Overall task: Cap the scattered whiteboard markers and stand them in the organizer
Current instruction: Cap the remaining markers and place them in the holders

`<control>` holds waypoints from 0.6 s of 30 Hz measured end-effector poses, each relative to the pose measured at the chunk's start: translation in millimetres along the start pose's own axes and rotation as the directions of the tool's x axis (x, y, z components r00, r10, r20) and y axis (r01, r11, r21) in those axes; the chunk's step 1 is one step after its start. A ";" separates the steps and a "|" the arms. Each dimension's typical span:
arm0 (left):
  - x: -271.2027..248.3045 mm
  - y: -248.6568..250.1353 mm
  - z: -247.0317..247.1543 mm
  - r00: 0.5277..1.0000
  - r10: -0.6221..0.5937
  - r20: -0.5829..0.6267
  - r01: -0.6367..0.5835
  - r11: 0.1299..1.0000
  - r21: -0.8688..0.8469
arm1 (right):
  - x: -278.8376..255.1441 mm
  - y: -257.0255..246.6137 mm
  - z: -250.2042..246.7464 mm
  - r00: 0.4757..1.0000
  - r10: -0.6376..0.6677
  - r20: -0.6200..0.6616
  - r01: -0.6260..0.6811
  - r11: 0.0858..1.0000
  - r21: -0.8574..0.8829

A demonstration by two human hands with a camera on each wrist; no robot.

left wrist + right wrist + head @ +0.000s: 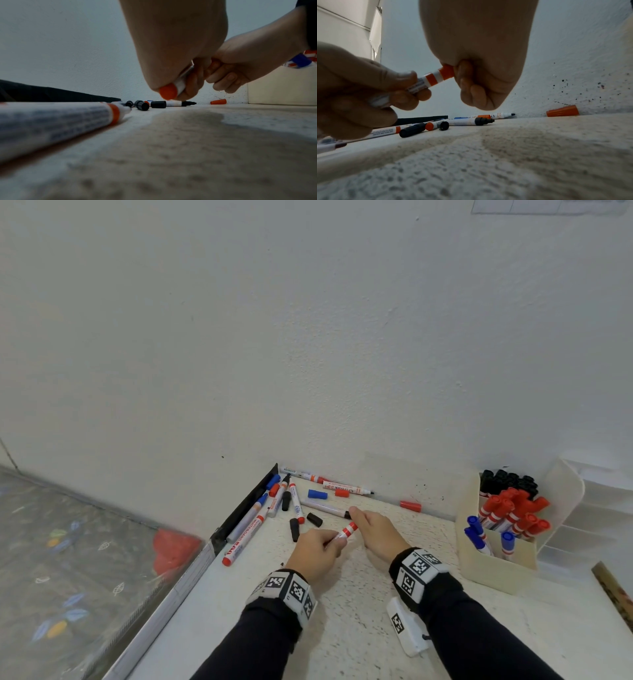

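— Any writing you can read?

— On the long red marker (244, 537) lying near the desk's left edge, "WHITEBOARD" runs along the barrel; the rest of its print is too small. The marker by the wall (346, 487) has red lettering I cannot make out. Square black-and-white coded tags sit on both wristbands (418, 571).

— And the hands?

— The left hand (317, 551) has its fingers curled round the barrel of a red whiteboard marker (346, 531), held just above the desk (359, 628). The right hand (376, 530) has its fingers clamped on the marker's red cap end (447, 72) — whether the cap is fully seated I cannot tell.

— Where is the organizer?

— At the right, against the wall: a cream organizer (500, 570) with black, red and blue capped markers standing in it, apart from both hands.

— Edges, and room to move?

— The wall (308, 337) bounds the desk at the back; a black strip (246, 505) lines the left edge, with several markers lying along it. Loose caps — black (294, 529), blue (317, 494), red (410, 505) — lie scattered between strip and hands. The desk between the hands and the organizer is open, as is the near part, save a small white tagged block (407, 628) under the right forearm.
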State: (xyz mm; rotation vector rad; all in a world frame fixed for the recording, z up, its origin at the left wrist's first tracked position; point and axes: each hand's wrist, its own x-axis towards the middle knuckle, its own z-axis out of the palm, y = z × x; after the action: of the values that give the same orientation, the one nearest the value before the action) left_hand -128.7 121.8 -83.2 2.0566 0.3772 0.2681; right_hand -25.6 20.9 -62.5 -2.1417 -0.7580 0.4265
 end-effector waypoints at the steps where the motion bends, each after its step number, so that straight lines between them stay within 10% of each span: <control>1: 0.2 0.7 -0.3 1.000 -0.006 0.004 0.006 0.999 -0.043 | -0.7 -0.5 -0.9 1.000 -0.027 0.010 0.027 0.999 0.019; 6: -1.5 3.9 -0.7 0.990 -0.103 0.096 0.123 0.964 -0.235 | -5.9 1.1 -6.9 0.991 -0.119 0.054 0.118 0.993 0.032; 18: -2.2 5.1 0.6 0.998 0.052 -0.034 -0.052 0.999 0.014 | -14.1 15.7 -8.7 0.996 -0.072 0.052 0.070 0.997 0.039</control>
State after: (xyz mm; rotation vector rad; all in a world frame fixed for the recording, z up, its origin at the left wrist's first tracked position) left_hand -129.8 118.1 -79.1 2.0787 0.3476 0.3334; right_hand -25.9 -1.0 -68.8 -2.0696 -0.8475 0.4577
